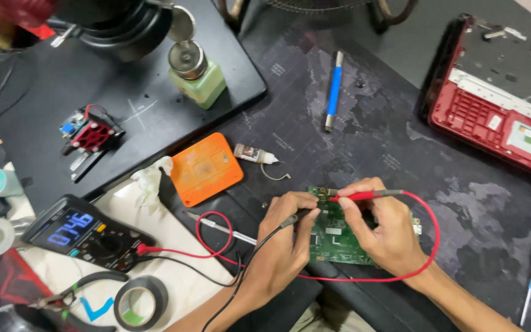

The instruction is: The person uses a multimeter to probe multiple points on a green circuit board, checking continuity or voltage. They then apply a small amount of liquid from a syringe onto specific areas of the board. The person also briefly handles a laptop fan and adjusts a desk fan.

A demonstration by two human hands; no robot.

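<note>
Dark work mat [351, 141]: printed rubber sheet, largest item in view; the landmark for all positions below.
Red laptop shell [493, 104]: opened chassis at the mat's far right corner, internals exposed.
Black tray [93, 80]: overlaps the mat's far left edge; carries a green pump bottle [196, 79] and a small red fan module [92, 134].
Multimeter [87, 233]: left of the mat on the pale bench, display lit, red and black leads plugged in.
Orange pad [205, 168]: on the mat's left edge, beside a small glue tube [254, 154].
Circuit board [339, 230]: green, flat on the mat's near edge, partly hidden under both hands. Judged light, rigid and fragile; best held by its bare edges, clear of the components.
Left hand [284, 240]: fingers closed together, pinching the black probe [296, 218], tip angled down at the board's left part.
Right hand [382, 227]: fingers closed around the red probe [361, 196], held nearly level over the board's far edge; tip contact cannot be confirmed.
Probe handling: slim, stiff plastic shafts; a pencil-style pinch near the tip looks steadiest.
Tape roll [141, 302]: black, left of the mat's near corner, next to pliers [72, 294].
Blue-handled tool [334, 91]: lies at the mat's far middle.
</note>
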